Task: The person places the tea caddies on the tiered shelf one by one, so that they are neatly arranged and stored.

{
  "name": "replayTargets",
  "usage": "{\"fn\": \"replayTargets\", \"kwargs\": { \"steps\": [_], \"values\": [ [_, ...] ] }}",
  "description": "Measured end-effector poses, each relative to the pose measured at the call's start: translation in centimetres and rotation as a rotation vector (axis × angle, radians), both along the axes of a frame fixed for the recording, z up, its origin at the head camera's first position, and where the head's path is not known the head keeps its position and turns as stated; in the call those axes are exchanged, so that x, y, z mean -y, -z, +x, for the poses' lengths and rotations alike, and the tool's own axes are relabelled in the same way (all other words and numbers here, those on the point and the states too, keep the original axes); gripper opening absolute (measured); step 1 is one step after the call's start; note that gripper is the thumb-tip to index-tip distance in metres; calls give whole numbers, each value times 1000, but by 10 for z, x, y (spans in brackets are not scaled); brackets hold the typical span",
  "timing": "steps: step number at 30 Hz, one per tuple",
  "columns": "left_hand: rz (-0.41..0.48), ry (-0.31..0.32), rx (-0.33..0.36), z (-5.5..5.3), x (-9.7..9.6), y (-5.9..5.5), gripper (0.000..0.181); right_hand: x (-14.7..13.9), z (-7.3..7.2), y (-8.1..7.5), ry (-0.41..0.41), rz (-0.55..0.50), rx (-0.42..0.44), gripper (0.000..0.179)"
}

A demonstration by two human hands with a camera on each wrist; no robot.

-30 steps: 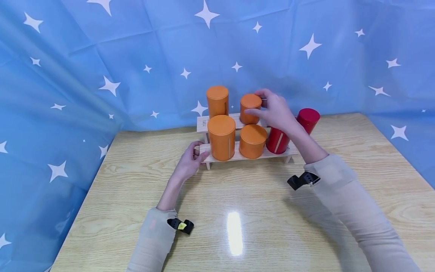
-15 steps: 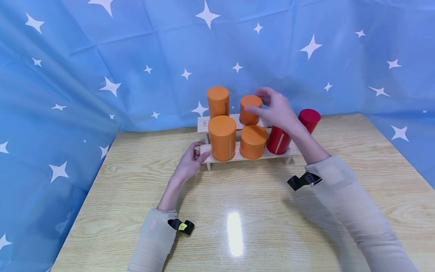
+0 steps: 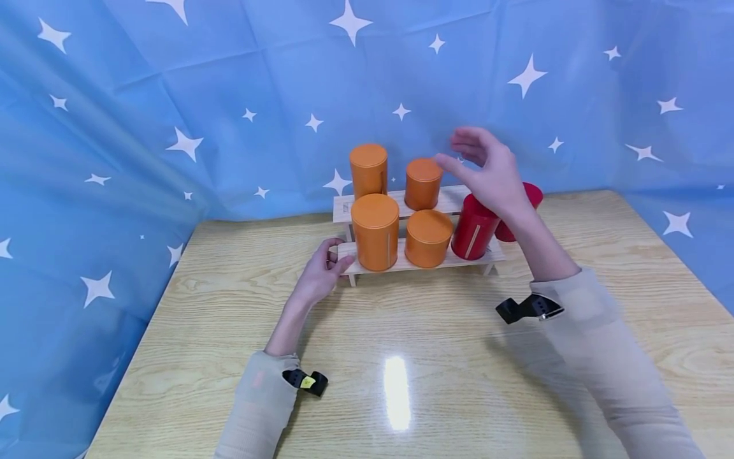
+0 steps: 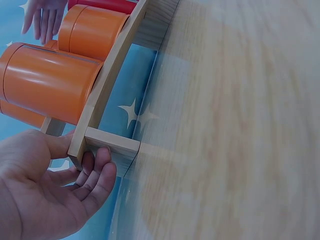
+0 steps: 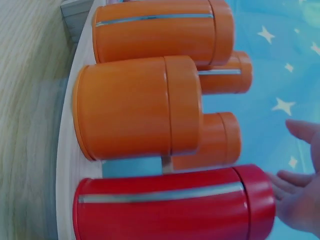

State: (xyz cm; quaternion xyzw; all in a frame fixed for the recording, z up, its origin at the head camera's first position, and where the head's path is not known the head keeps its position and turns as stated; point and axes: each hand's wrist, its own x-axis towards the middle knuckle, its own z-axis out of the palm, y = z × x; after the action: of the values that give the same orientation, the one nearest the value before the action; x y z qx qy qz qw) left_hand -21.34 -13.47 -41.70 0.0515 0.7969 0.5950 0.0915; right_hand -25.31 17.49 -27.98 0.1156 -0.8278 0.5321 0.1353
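Observation:
A two-step wooden rack (image 3: pixel 401 264) stands at the table's far side. Its upper step carries a tall orange tin (image 3: pixel 367 169) and a short orange tin (image 3: pixel 423 183). On the lower step stand a tall orange tin (image 3: pixel 375 231), a short orange tin (image 3: pixel 427 238) and a red tin (image 3: pixel 474 226). A second red tin (image 3: pixel 532 191) shows behind my right wrist. My right hand (image 3: pixel 487 169) hovers open above the red tin, just right of the short upper orange tin, holding nothing. My left hand (image 3: pixel 321 271) grips the rack's left end (image 4: pixel 111 145), thumb on top and fingers curled under.
The rack sits on a light wooden table (image 3: pixel 401 357), with a blue star-printed cloth (image 3: pixel 172 127) hanging behind and along the left side. Black wrist straps (image 3: pixel 530 307) are on both sleeves.
My right hand has let go of the short orange tin on the upper step and lifted up and to the right, fingers spreading. The left hand has stayed on the rack.

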Motion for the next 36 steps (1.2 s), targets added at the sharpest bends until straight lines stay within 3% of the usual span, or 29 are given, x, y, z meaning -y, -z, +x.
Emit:
{"fn": "replayTargets", "kwargs": {
  "steps": [8,14,22,30,36],
  "values": [
    [20,8,12,2,0,-5,50,-27,5,0,40,-77,-43,58],
    [16,-1,-8,1,1,0,49,-48,8,4,100,-82,-37,53],
    [0,6,-16,2,0,-2,50,-81,9,16,157,-67,-67,45],
    [7,3,-14,1,0,-1,49,-107,10,31,244,105,24,55],
    [7,1,-10,1,0,0,48,-122,9,44,253,186,103,62]
  ]
}}
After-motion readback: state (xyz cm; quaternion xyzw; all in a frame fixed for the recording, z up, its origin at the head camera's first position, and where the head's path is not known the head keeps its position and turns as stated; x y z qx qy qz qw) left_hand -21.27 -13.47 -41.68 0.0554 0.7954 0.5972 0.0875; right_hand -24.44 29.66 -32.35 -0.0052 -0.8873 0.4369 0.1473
